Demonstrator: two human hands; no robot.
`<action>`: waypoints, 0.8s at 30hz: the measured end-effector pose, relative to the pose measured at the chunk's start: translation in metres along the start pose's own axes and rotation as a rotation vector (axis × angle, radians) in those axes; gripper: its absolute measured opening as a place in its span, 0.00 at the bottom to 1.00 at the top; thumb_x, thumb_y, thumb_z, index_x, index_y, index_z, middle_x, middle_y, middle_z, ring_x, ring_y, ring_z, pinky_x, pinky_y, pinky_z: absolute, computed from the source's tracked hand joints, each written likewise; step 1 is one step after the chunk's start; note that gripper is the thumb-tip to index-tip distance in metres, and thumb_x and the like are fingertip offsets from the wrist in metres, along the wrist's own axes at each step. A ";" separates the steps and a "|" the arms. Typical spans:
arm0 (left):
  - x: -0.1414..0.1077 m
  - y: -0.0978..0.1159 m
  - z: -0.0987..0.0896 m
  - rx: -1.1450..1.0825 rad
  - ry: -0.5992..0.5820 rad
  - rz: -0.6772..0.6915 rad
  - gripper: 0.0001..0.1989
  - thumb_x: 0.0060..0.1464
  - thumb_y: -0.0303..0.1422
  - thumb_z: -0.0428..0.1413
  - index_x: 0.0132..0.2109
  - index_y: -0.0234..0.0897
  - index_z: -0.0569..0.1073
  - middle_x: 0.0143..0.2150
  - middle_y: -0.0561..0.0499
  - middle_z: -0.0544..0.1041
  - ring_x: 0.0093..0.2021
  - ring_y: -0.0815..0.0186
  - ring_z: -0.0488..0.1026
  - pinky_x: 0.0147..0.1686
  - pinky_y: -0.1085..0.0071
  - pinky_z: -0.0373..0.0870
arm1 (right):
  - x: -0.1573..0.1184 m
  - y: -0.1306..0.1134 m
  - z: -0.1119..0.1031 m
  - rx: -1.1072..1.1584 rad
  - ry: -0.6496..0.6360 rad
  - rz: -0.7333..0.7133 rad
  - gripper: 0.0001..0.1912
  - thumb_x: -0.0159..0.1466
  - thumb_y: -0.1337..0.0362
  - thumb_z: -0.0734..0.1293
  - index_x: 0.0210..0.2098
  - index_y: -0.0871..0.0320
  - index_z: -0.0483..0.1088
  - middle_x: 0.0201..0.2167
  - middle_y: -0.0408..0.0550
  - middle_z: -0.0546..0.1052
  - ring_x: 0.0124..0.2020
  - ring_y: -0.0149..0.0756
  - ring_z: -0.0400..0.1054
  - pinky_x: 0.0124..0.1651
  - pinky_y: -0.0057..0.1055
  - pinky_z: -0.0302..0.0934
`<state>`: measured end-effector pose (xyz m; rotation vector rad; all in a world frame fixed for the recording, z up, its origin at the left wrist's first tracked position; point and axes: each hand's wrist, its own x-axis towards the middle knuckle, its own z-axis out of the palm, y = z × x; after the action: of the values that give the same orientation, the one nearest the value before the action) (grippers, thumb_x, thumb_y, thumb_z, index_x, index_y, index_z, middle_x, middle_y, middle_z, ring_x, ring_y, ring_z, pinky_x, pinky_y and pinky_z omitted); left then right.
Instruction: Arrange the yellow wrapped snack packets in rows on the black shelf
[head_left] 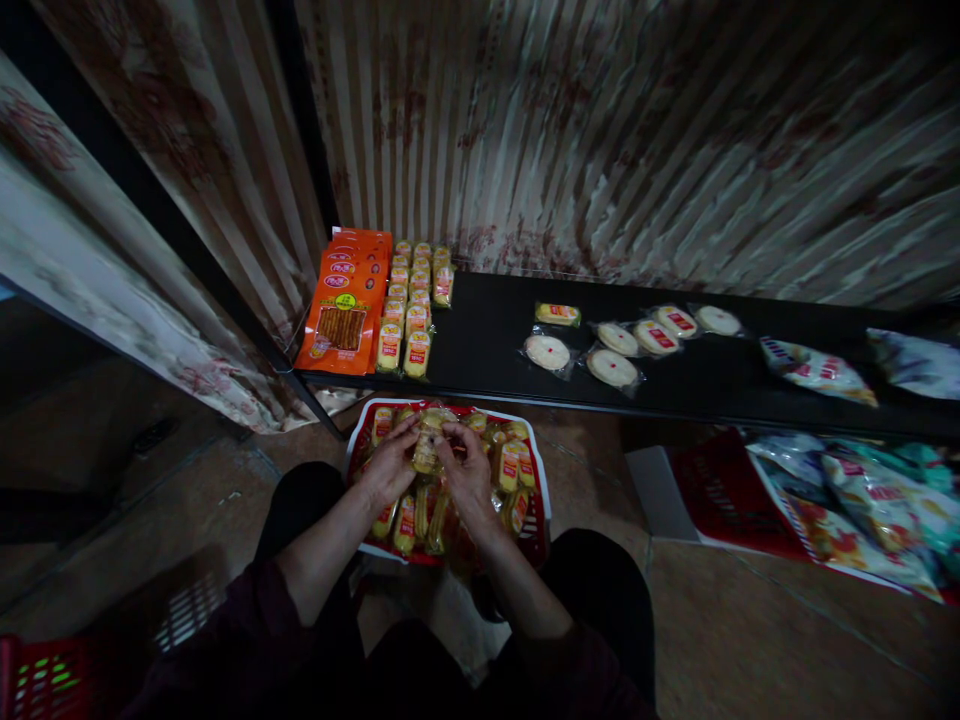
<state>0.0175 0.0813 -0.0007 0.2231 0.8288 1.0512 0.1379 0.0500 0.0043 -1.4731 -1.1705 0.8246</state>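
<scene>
Between my two hands is a small wrapped snack cake (428, 443) in clear, shiny film, raised above a basket. My left hand (391, 462) grips its left side, with the fingers curled toward it. On its right side, my right hand (466, 470) pinches the wrapper with thumb and fingers. Below them, the red basket with a white rim (544, 480) is filled with several similar yellow packets with red-and-white labels (405, 522). My forearms cover part of the basket's near side.
A black shelf (480, 350) runs behind the basket. It carries orange snack bags (346, 310), rows of yellow packets (417, 352), round wrapped cakes (615, 367) and white bags (817, 370). A red box (712, 490) of bags stands right; a red crate (49, 675) sits lower left.
</scene>
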 end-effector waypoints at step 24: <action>-0.009 0.006 0.010 -0.008 -0.112 -0.123 0.08 0.55 0.31 0.54 0.40 0.32 0.75 0.39 0.45 0.78 0.41 0.64 0.75 0.45 0.68 0.70 | -0.009 -0.010 -0.009 -0.138 -0.057 -0.162 0.16 0.61 0.61 0.64 0.48 0.55 0.68 0.43 0.50 0.75 0.44 0.40 0.70 0.49 0.40 0.65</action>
<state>0.0183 0.0786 0.0139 0.2194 0.7281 0.9179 0.1415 0.0381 0.0157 -1.4518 -1.3940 0.6901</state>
